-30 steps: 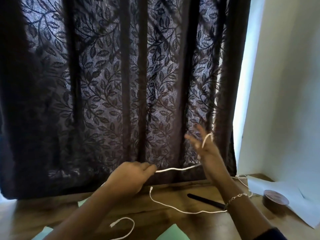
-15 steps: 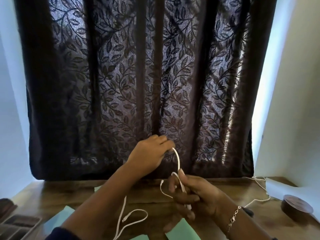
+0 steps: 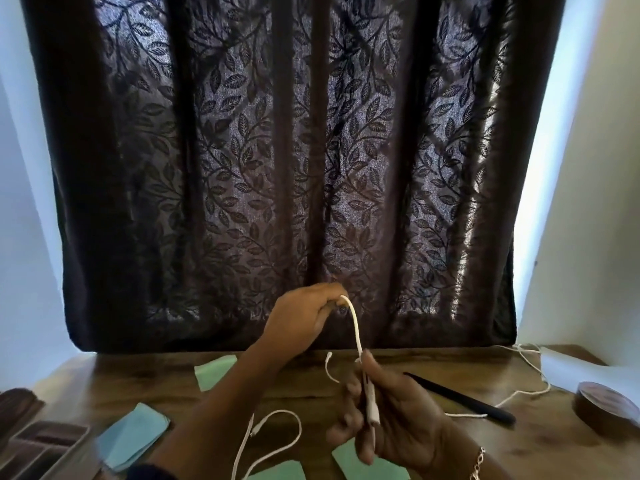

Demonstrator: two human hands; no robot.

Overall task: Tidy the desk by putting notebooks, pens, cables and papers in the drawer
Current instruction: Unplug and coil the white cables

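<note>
Left hand (image 3: 299,320) pinches the white cable (image 3: 355,323) at its loop's top; right hand (image 3: 401,424), just below, clenches the gathered strands, with loose ends trailing beneath the fingers (image 3: 349,391) onto the desk (image 3: 304,393) -- tray (image 3: 74,445) far left, contents too blurred to tell

We counted two hands, a left hand (image 3: 298,320) and a right hand (image 3: 398,420), one black pen (image 3: 460,398), one round dark tin (image 3: 606,407), one divided tray (image 3: 45,441) and one white sheet (image 3: 571,367) on the bench (image 3: 536,452). There were four coloured paper slips (image 3: 214,370) (image 3: 133,434) (image 3: 280,474) (image 3: 349,465), and we could not tell whether the white cable (image 3: 355,327) was one or two.
</note>
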